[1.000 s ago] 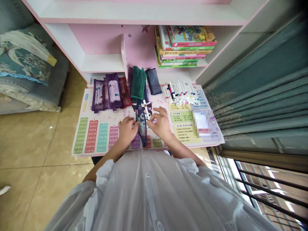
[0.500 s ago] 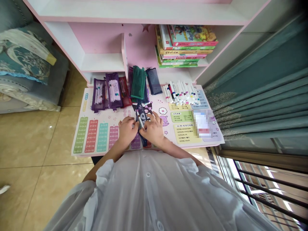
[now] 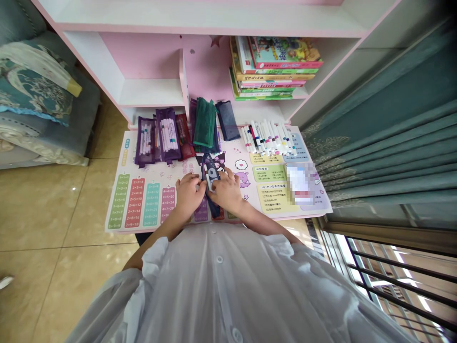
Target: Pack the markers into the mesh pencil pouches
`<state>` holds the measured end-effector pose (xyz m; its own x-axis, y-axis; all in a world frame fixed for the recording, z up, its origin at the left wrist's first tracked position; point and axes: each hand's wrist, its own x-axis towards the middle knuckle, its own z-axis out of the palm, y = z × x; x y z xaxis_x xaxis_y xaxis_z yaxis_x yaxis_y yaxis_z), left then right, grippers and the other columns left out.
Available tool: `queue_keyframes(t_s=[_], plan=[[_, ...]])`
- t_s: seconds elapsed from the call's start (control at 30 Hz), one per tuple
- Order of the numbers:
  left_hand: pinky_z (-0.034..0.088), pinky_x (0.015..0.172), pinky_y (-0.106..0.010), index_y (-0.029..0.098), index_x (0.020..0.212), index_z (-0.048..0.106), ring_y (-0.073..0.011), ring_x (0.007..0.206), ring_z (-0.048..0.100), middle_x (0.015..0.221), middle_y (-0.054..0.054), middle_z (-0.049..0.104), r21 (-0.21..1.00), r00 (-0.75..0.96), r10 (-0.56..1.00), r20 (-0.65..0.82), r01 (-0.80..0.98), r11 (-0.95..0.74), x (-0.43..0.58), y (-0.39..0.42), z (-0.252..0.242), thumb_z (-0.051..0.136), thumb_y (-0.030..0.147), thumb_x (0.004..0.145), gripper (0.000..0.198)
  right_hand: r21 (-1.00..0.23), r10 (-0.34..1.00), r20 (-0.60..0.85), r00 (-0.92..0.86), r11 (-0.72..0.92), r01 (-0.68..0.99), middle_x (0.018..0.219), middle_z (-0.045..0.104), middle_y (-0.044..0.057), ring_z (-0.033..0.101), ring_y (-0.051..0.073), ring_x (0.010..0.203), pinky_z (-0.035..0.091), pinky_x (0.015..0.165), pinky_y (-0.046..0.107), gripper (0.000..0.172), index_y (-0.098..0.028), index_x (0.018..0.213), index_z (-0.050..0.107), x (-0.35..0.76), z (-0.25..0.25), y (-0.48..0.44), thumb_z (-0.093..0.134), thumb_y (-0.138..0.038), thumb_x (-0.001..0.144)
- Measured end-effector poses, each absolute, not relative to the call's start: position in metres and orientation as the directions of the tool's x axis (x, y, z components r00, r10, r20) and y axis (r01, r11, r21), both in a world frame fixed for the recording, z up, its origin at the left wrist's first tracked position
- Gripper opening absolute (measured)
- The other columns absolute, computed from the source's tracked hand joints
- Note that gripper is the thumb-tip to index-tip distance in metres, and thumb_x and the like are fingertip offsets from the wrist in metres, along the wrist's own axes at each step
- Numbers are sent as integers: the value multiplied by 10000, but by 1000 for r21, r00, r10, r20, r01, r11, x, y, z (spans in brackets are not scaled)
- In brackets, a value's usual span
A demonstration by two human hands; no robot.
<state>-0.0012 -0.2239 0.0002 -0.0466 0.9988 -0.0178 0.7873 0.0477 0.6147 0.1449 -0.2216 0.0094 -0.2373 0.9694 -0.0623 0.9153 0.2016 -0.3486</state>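
**A:** Logging from the remote station. Where is the item in hand?

**B:** I'm seeing a dark mesh pouch [image 3: 210, 190] lying lengthwise on a printed mat [image 3: 123, 202], between both hands, toward the near side of the desk [image 3: 262, 114]. A white marker [image 3: 207, 183] is showing through the mesh.

**A:** State of the fingers?

**B:** The left hand [image 3: 188, 194] is curling its fingers over the pouch's left side, and the right hand [image 3: 226, 193] is pressing its fingers on the right side. Both sets are clamped on the pouch. I'm reading that two-sided grip as steadying the soft mesh.

**A:** And around it?

**B:** Loose markers [image 3: 266, 139] are lying side by side beyond the right hand, apparently kept parallel so that each stays easy to pick out. A purple pouch [image 3: 167, 136], a red pouch [image 3: 184, 136], a green pouch [image 3: 204, 123] and a navy pouch [image 3: 227, 120] are sitting along the back of the mat.

**A:** Legible writing?

**B:** I'm reading multiplication rows on the mat, such as 4×4=16, and I'm noting a Kuromi-style cartoon figure [image 3: 219, 159] beside the dark pouch. I'm finding no readable brand on the pouches or on the books [image 3: 276, 66], and a blurred patch [image 3: 301, 183] is hiding part of the mat.
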Motion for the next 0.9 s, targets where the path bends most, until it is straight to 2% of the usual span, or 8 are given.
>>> queue_keyframes(t_s=[0.13,0.27,0.4,0.63,0.77,0.9], plan=[[357,1144,-526,223,730,673,-264,1253,593,1187,-88,727,623,-43,999,-25,781,49,-2,-225,-1,578,280,903,205,-479,992,65,-110,127,868,1352,637,115,443,356,1379,416,1081,570,175,-222,816,777,157,14,-200,641,-323,860],[344,1151,-541,219,738,672,-270,1279,573,1198,-101,718,617,-36,999,-37,785,51,-4,-225,-2,561,309,915,228,-528,982,167,91,12,849,1353,609,134,422,336,1385,409,1100,540,187,-203,865,769,173,5,-153,598,-277,883],[342,1144,-559,212,749,669,-274,1293,563,1201,-110,715,617,-37,999,-37,785,52,-4,-226,-5,556,323,923,235,-502,985,83,150,-89,860,1372,580,131,423,349,1362,360,1116,597,166,-194,930,764,181,-16,-107,642,-275,853],[357,1132,-550,218,738,668,-268,1278,572,1201,-101,718,607,-42,999,-34,793,54,-5,-226,-3,563,314,918,229,-365,989,-84,120,-143,920,1381,555,190,382,421,1380,378,1080,603,287,-148,1043,755,172,-29,-77,675,-302,813],[363,1127,-545,219,744,669,-271,1278,572,1201,-100,718,603,-41,998,-46,796,60,-5,-226,-1,564,310,918,223,-344,988,-97,121,-147,928,1367,562,237,397,445,1357,391,1044,625,399,-113,1119,735,171,-33,-70,661,-352,808],[362,1129,-550,222,747,678,-274,1274,573,1194,-99,721,602,-42,998,-41,797,58,-5,-225,-1,561,313,915,224,-297,982,-115,148,-176,939,1428,511,275,329,461,1411,346,1082,637,525,-47,1215,680,174,-35,-70,640,-402,831]])
